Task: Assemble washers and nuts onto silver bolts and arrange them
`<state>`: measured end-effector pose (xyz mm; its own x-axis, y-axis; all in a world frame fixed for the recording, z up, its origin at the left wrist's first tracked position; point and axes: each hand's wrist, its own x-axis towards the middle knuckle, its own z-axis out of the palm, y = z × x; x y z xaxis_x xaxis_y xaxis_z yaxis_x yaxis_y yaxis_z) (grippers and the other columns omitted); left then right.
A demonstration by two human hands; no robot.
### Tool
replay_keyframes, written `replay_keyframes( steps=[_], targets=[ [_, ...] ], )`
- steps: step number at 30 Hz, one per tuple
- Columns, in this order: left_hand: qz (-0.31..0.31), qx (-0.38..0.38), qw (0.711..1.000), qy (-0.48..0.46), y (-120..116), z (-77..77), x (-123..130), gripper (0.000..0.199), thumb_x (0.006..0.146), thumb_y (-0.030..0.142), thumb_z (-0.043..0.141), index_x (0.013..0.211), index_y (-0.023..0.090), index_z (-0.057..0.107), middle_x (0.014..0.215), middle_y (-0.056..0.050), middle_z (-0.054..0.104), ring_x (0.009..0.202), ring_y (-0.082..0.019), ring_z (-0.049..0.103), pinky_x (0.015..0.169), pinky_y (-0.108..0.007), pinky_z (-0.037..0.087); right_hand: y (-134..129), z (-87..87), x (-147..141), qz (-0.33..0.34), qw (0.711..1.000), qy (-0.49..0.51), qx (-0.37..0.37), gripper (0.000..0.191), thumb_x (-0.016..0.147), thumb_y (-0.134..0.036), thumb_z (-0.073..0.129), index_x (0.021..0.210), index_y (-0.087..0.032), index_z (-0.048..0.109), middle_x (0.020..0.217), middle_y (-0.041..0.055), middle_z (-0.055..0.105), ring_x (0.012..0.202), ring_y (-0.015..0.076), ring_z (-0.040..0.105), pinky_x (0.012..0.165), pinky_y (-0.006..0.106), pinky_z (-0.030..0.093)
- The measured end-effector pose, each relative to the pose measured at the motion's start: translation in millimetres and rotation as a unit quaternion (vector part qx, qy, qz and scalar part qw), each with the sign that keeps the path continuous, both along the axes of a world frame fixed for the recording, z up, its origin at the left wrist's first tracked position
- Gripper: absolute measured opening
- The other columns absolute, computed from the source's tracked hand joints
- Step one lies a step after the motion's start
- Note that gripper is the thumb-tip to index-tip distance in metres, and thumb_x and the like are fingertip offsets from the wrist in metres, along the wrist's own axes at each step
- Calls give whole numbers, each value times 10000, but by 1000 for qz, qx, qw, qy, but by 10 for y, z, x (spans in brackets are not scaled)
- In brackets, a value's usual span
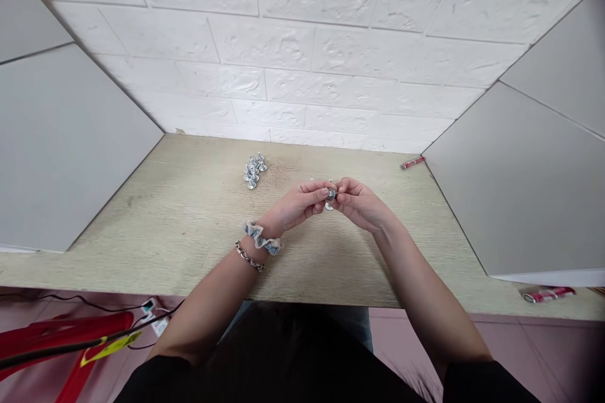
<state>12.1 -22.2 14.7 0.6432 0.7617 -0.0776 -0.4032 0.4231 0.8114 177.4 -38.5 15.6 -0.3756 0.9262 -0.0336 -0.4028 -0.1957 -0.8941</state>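
Note:
My left hand (300, 204) pinches a small silver bolt (331, 194), its round end turned up between thumb and fingers. My right hand (360, 203) is closed at the bolt's other side, with thumb and fingertips pressed to it. The fingers cover most of the bolt. Just under the fingertips a flat silver washer (329, 206) shows in part on the wooden tabletop (198, 214). Left of the hands and farther back lies a heap of silver bolts with washers (253, 170).
A white brick-patterned wall (288, 44) closes off the back. Grey panels stand at the left (70, 151) and right (534, 189). One red tube (413, 162) lies at the back right, another red tube (548, 294) by the front right edge. A red stool (70, 340) stands below left.

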Motion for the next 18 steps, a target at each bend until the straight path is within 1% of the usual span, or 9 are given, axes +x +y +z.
replay_keyframes(
  steps=[3, 6, 8, 10, 13, 15, 18],
  targets=[
    [3, 24, 1000, 6, -2, 10, -2, 236, 663, 311, 723, 832, 152, 678, 675, 12, 543, 530, -17, 392, 508, -155, 297, -1, 7, -38, -28, 999, 3, -18, 295, 577, -307, 775, 755, -218, 559, 782, -23, 592, 713, 111, 552, 712, 285, 450],
    [0, 89, 995, 54, -3, 19, 3, 235, 676, 336, 701, 833, 162, 684, 635, 23, 524, 526, -32, 379, 510, -174, 288, -1, 18, -79, -65, 997, -18, -23, 333, 639, -459, 700, 796, -212, 542, 732, -17, 561, 662, 118, 531, 665, 289, 453],
    [-3, 142, 985, 101, -2, 19, 12, 227, 689, 347, 682, 820, 161, 691, 603, 24, 512, 534, -47, 385, 516, -186, 291, 5, 7, -90, -63, 996, -57, -26, 361, 699, -542, 606, 756, -196, 520, 683, -10, 539, 622, 120, 518, 635, 291, 443],
    [-7, 185, 974, 133, 1, 10, 22, 221, 699, 348, 667, 818, 165, 698, 613, 17, 530, 550, -59, 397, 535, -195, 311, 21, -27, -79, -72, 990, -120, -25, 421, 738, -603, 517, 689, -185, 485, 630, -10, 515, 573, 112, 493, 587, 276, 417],
    [-18, 226, 963, 148, 12, -15, 28, 213, 714, 341, 648, 843, 180, 702, 686, 0, 585, 572, -69, 415, 556, -205, 337, 59, -95, -31, -122, 965, -231, 1, 525, 738, -678, 436, 567, -183, 401, 502, -31, 412, 464, 88, 396, 479, 242, 327],
    [-21, 243, 957, 156, 21, -32, 22, 211, 729, 338, 632, 862, 190, 701, 713, -6, 604, 580, -75, 421, 560, -207, 344, 80, -128, 7, -116, 948, -296, 10, 576, 746, -712, 367, 508, -187, 362, 431, -37, 336, 413, 84, 334, 442, 245, 279],
    [-20, 254, 951, 175, 28, -38, 8, 216, 743, 333, 617, 890, 198, 699, 703, -4, 604, 580, -79, 423, 563, -209, 347, 81, -143, 42, -59, 935, -348, -12, 622, 759, -736, 267, 465, -194, 343, 380, -36, 281, 373, 82, 280, 425, 255, 259]
  ],
)
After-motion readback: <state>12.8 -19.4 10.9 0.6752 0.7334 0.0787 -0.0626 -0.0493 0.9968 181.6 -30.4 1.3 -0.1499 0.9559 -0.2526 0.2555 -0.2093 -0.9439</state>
